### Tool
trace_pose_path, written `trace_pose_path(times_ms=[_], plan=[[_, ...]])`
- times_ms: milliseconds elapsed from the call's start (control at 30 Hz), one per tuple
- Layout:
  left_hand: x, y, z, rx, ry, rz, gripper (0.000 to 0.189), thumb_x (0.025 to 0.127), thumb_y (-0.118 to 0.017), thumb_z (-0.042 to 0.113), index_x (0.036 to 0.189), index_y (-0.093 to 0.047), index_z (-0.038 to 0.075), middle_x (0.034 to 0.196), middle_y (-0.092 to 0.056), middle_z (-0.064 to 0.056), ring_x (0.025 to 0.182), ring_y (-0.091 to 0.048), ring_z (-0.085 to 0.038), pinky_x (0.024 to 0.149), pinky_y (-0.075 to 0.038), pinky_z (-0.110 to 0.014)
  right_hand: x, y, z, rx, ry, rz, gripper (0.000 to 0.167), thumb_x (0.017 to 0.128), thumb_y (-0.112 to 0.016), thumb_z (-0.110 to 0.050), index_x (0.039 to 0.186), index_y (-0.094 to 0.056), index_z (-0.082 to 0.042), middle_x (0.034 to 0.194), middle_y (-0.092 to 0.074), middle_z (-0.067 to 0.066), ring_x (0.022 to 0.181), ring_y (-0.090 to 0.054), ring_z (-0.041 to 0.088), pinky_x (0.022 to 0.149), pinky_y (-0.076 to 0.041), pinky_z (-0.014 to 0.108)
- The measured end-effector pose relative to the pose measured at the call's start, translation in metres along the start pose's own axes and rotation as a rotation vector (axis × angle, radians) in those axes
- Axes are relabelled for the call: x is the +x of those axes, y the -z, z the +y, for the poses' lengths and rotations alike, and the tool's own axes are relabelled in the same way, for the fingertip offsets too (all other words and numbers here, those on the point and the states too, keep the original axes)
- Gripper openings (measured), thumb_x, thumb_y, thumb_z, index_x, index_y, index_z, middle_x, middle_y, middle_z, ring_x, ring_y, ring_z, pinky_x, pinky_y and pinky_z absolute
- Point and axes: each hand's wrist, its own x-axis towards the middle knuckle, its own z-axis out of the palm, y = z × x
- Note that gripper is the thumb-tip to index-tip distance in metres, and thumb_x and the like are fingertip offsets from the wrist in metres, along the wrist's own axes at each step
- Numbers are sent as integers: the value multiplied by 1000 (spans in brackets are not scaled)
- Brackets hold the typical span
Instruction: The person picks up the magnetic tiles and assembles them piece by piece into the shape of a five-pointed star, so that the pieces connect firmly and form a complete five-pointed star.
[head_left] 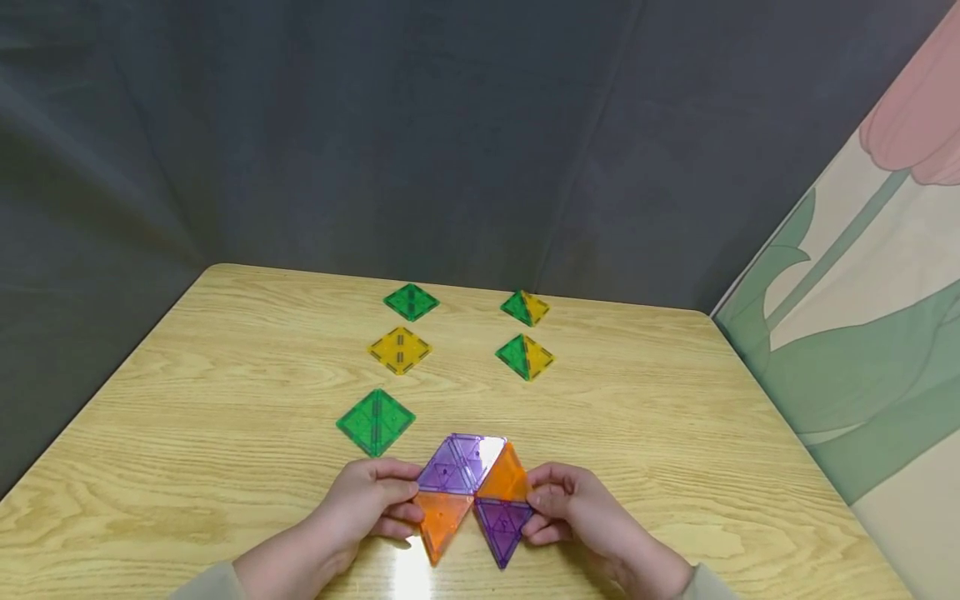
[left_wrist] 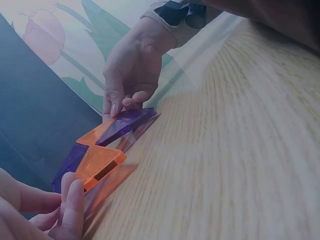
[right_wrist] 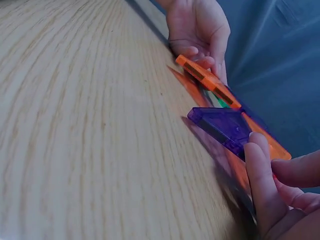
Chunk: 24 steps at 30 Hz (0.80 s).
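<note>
Several triangular magnetic tiles are joined edge to edge into a partial ring with a gap at the near side. Two light purple tiles (head_left: 446,472) form its far left, with an orange tile (head_left: 442,518) below them. On the right, another orange tile (head_left: 504,475) joins a darker purple tile (head_left: 502,527). My left hand (head_left: 367,504) pinches the left corner between thumb and fingers. At the right corner, my right hand (head_left: 576,504) pinches the orange and darker purple tiles. Both wrist views show the joined tiles tilted slightly off the table, over their reflections.
Beyond the hands lie flat diamonds of paired triangles: a near green diamond (head_left: 376,422), a yellow diamond (head_left: 401,350), a far green diamond (head_left: 411,302), and two green-and-yellow diamonds (head_left: 525,357) on the right. A dark curtain (head_left: 450,150) hangs behind the wooden table (head_left: 660,417).
</note>
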Motion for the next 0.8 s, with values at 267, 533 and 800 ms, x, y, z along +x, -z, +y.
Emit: trace_pose_path(times_ms=[267,533,800], plan=[[2,-1,2,-40,24,-3,33,93,-60,-1,123,-57,-15,82,-64,-12,63,-68,-18,59,-60,-34,1,1,3,96,13,-17,23,98,-55,-1,119,-53,9,87,-66,9,71,-68,16,68,-59,29],[1,-1,4,-59,25,-49,34,95,-58,0,124,-53,-18,81,-65,-13,65,-69,-19,61,-60,-33,3,1,6,142,26,-38,24,97,-58,-1,119,-54,7,86,-66,8,71,-68,16,69,-59,29],[1,-1,5,-46,27,-80,33,97,-57,2,123,-53,-18,75,-69,-14,66,-70,-20,60,-59,-32,4,-1,4,135,5,-27,27,97,-57,-3,121,-53,9,90,-68,13,75,-70,18,72,-59,30]])
